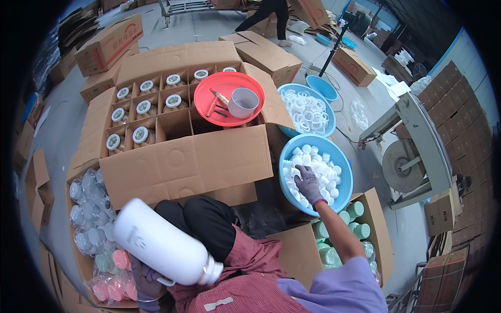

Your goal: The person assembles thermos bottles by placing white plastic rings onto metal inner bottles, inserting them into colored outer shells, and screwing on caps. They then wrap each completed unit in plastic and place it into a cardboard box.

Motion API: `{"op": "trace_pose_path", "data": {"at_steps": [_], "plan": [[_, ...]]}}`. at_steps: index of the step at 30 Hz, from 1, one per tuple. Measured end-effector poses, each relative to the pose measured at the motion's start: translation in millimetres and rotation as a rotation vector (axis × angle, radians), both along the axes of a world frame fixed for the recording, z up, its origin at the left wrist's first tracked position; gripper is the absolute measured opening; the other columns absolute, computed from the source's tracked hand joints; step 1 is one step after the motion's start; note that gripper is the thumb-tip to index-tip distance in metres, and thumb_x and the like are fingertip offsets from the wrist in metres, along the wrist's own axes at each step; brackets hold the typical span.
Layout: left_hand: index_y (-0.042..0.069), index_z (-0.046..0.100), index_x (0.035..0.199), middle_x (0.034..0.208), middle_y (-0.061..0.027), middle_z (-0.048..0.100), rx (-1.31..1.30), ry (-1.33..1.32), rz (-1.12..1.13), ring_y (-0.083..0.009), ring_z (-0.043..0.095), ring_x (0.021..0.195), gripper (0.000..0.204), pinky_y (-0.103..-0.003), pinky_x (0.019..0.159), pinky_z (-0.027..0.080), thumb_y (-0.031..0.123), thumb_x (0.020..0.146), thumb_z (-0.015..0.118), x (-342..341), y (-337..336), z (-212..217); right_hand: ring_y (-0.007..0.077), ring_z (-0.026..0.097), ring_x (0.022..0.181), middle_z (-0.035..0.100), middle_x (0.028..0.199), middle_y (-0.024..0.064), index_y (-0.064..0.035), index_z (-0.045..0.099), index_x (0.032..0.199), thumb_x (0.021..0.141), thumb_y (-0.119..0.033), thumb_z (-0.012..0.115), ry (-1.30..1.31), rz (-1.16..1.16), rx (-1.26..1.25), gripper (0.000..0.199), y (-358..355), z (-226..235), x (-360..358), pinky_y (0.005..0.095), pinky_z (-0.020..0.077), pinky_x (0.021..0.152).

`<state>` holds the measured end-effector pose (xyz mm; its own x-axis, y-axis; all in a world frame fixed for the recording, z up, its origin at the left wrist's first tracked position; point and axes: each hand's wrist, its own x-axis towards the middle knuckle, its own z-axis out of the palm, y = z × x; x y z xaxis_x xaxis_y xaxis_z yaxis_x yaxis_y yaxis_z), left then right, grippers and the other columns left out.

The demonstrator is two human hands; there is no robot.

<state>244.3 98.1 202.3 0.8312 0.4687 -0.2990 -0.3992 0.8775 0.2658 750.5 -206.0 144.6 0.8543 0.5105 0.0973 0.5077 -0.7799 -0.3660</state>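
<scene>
A large white flask (162, 242) lies tilted across my lap, its neck pointing down to the right. My left hand (146, 279), in a grey glove, is closed around it from the lower left, partly hidden beneath it. My right hand (309, 185), also gloved, reaches into a light blue basin (345, 190) full of small white stoppers (326, 171). Its fingers are spread over the stoppers, and none is plainly held. Behind that basin, another blue basin (331, 125) holds white rings (308, 112).
Ahead, a divided carton (188, 164) holds several white-lidded flasks (143, 107). On it rests a red tray (206, 115) with a grey cup (243, 103). Bagged clear and pink lids (116, 289) lie left, green lids (360, 229) right. A person (266, 15) stands farther back.
</scene>
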Motion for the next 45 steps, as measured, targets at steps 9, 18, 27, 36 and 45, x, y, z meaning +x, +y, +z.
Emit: {"op": "trace_pose_path", "data": {"at_steps": [9,18,27,36,45], "plan": [[0.011,0.056,0.11,0.071,0.0049,0.043,-0.076,0.024,0.306,-0.0063,0.037,0.059,0.03,-0.024,0.066,0.052,0.037,0.105,0.043,34,-43,15,0.0392,0.061,0.088,0.051,0.115,0.025,-0.0001,0.048,0.116,0.077,-0.013,0.067,-0.123,0.15,0.165,0.046,19,12,-14,0.046,0.0523,0.077],[0.009,0.053,0.101,0.066,0.0054,0.038,-0.255,-0.174,0.298,-0.0095,0.036,0.064,0.027,-0.03,0.079,0.041,0.036,0.102,0.051,72,-65,21,0.0289,0.047,0.127,0.045,0.139,0.0229,0.0017,0.036,0.139,0.087,-0.005,0.057,0.477,0.524,1.046,0.056,161,105,-231,0.039,0.0366,0.107],[0.006,0.053,0.122,0.087,-0.0031,0.067,-0.174,-0.313,0.313,-0.016,0.063,0.082,0.041,-0.057,0.103,0.043,0.041,0.103,0.045,92,-76,18,0.0403,0.042,0.135,0.037,0.146,0.028,-0.0006,0.037,0.143,0.082,-0.019,0.071,0.154,0.622,0.892,0.073,183,128,-222,0.044,0.0377,0.109],[0.001,0.042,0.133,0.097,-0.0133,0.072,-0.095,-0.289,0.349,-0.0237,0.07,0.092,0.052,-0.067,0.1,0.044,0.044,0.104,0.038,90,-33,11,0.0406,0.041,0.132,0.044,0.141,0.0233,-0.0011,0.047,0.136,0.081,-0.03,0.073,0.065,0.736,0.689,0.067,241,133,-98,0.0422,0.0326,0.111],[0.0,0.037,0.139,0.106,-0.0208,0.069,-0.092,-0.472,0.322,-0.0326,0.069,0.098,0.055,-0.064,0.104,0.042,0.043,0.105,0.035,94,-8,31,0.0409,0.033,0.133,0.04,0.143,0.0127,-0.0159,0.061,0.119,0.076,-0.022,0.071,-0.478,0.53,0.2,0.044,249,145,9,0.0633,0.0336,0.098]]}}
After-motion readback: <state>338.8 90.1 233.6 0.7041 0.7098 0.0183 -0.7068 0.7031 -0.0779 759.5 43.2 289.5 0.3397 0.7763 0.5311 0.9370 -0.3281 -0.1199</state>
